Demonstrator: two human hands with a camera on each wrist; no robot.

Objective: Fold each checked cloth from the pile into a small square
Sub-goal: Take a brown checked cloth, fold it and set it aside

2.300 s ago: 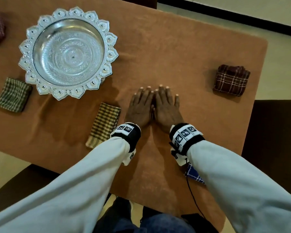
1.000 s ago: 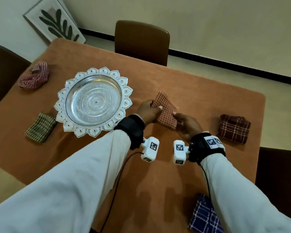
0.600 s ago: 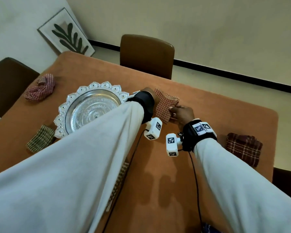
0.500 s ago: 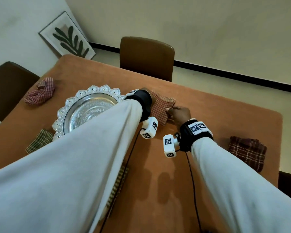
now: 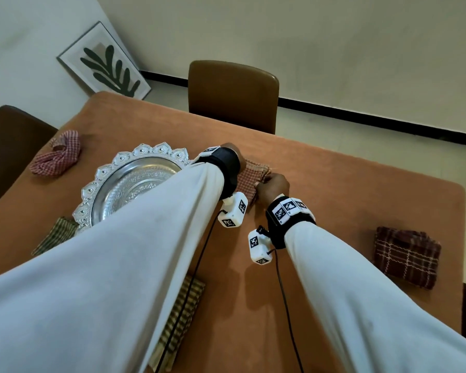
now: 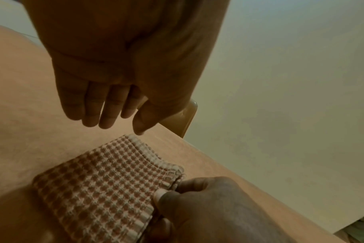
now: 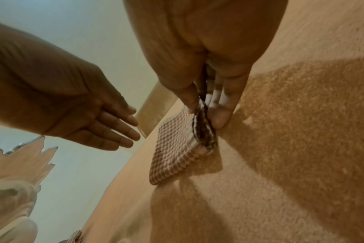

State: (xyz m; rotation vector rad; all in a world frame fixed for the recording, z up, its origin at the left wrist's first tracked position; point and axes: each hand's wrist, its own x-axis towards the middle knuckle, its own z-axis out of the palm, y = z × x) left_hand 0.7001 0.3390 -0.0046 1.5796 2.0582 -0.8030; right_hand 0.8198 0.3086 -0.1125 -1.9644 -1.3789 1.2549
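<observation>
Cloth [image 6: 102, 184] (waffle-checked, folded square), right hand [image 7: 199, 69] pinching

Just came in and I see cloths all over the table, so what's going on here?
A person is folding checked cloths. Their right hand pinches the edge of a small folded red-and-white checked cloth lying on the orange table, beside a silver tray. The left hand hovers open just above it, touching nothing. Other folded cloths lie around, including a dark plaid cloth; a crumpled red cloth sits at the far left.
</observation>
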